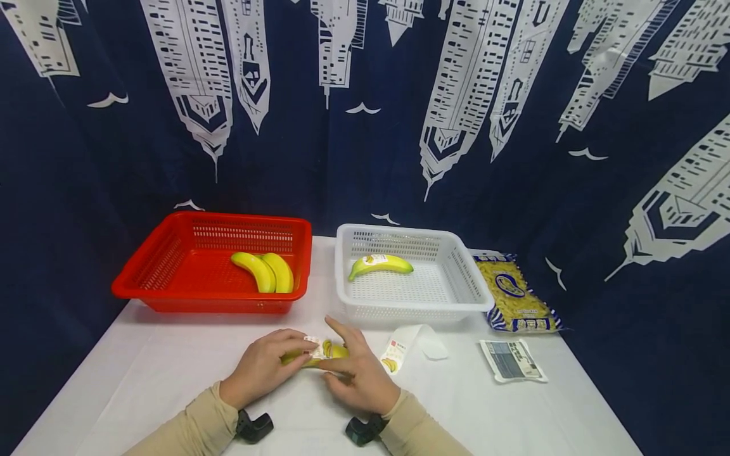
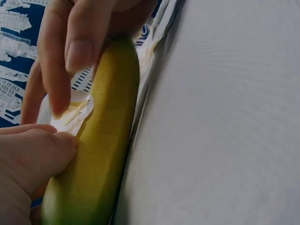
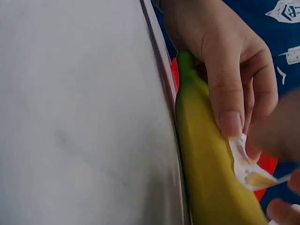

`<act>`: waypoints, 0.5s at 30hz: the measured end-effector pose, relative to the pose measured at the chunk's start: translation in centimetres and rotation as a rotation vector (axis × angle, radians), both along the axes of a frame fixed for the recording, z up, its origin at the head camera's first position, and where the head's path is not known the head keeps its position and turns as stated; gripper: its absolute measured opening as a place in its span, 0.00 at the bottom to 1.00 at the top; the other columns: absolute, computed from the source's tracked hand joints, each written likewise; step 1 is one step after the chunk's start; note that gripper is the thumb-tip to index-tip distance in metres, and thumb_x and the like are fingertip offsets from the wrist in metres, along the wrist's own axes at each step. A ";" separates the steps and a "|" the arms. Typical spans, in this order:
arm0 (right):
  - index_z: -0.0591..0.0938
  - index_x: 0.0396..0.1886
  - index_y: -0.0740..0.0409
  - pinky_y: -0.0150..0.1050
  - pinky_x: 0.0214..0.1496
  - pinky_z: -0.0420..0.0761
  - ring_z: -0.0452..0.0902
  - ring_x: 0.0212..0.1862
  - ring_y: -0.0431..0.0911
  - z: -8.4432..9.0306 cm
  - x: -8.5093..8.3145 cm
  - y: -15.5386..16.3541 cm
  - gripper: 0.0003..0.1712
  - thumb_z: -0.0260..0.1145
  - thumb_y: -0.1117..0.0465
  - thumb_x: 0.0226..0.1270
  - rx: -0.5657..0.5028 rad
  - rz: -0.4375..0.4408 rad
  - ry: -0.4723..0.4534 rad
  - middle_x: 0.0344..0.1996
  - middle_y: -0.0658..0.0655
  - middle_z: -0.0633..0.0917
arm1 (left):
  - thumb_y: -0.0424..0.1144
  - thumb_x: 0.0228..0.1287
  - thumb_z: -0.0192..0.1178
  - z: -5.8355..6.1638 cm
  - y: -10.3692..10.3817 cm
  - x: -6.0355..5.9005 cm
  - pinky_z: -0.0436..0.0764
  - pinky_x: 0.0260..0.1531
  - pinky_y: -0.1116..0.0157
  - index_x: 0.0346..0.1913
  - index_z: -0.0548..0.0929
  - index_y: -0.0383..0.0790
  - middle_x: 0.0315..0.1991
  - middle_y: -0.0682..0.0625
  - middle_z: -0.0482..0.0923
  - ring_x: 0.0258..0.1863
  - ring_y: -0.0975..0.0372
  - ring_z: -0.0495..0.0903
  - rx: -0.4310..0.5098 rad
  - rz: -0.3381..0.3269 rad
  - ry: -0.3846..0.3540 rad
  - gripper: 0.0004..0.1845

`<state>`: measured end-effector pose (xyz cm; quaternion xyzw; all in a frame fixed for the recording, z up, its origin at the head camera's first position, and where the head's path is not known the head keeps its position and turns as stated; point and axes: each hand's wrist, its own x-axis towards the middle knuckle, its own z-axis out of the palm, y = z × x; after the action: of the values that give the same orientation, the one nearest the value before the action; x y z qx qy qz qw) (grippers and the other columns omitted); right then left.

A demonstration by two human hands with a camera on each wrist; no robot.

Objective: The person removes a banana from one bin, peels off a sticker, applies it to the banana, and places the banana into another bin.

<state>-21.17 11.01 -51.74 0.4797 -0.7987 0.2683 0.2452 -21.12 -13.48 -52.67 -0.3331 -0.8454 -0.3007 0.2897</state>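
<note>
A yellow banana (image 1: 339, 350) with greenish ends lies across the front of the table between both hands. My left hand (image 1: 267, 366) grips it at its left part, with the thumb (image 2: 58, 152) pressing on the edge of a white label (image 2: 77, 112). This label carries a banana picture and partly stands off the peel in the right wrist view. My right hand (image 1: 365, 373) is at the banana's other end, fingers spread and mostly straight, one fingertip (image 2: 61, 105) at the label. Part of the right hand is blurred in the right wrist view.
Behind the hands stand a red basket (image 1: 211, 304) with two bananas (image 1: 276, 272) and a white basket (image 1: 410, 310) with one labelled banana (image 1: 388, 264). A curled label strip (image 1: 405, 342) lies right of my right hand. Farther right are a pasta bag (image 1: 513, 291) and a small white packet (image 1: 513, 361).
</note>
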 end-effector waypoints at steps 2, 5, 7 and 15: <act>0.92 0.48 0.46 0.54 0.69 0.74 0.67 0.72 0.60 -0.2 0.0 0.0 0.15 0.73 0.62 0.61 -0.008 -0.025 -0.017 0.78 0.65 0.64 | 0.41 0.53 0.79 0.0 0.1 0.0 0.85 0.42 0.64 0.47 0.92 0.57 0.45 0.60 0.86 0.45 0.66 0.86 -0.005 -0.006 -0.002 0.16; 0.91 0.50 0.47 0.54 0.68 0.75 0.67 0.72 0.60 -0.5 0.0 0.0 0.14 0.72 0.62 0.65 -0.007 -0.071 -0.052 0.77 0.64 0.65 | 0.40 0.53 0.80 -0.1 0.1 0.0 0.84 0.41 0.65 0.44 0.92 0.59 0.44 0.61 0.85 0.44 0.67 0.84 -0.005 -0.010 0.000 0.15; 0.92 0.49 0.48 0.52 0.67 0.76 0.68 0.72 0.58 -0.5 0.1 0.0 0.12 0.72 0.62 0.67 -0.006 -0.097 -0.087 0.76 0.63 0.67 | 0.40 0.52 0.80 0.0 0.2 0.0 0.84 0.41 0.66 0.43 0.93 0.59 0.44 0.61 0.85 0.44 0.67 0.84 -0.004 -0.008 -0.002 0.15; 0.92 0.46 0.53 0.48 0.63 0.81 0.73 0.68 0.57 -0.1 0.4 0.1 0.13 0.74 0.66 0.62 0.002 -0.158 -0.100 0.68 0.66 0.76 | 0.39 0.50 0.81 -0.1 0.2 0.0 0.82 0.43 0.68 0.41 0.94 0.55 0.43 0.59 0.85 0.44 0.67 0.83 0.004 -0.019 -0.013 0.14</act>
<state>-20.75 11.13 -51.83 0.4013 -0.8455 0.2710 0.2250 -21.14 -13.30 -52.74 -0.3386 -0.8436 -0.3071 0.2819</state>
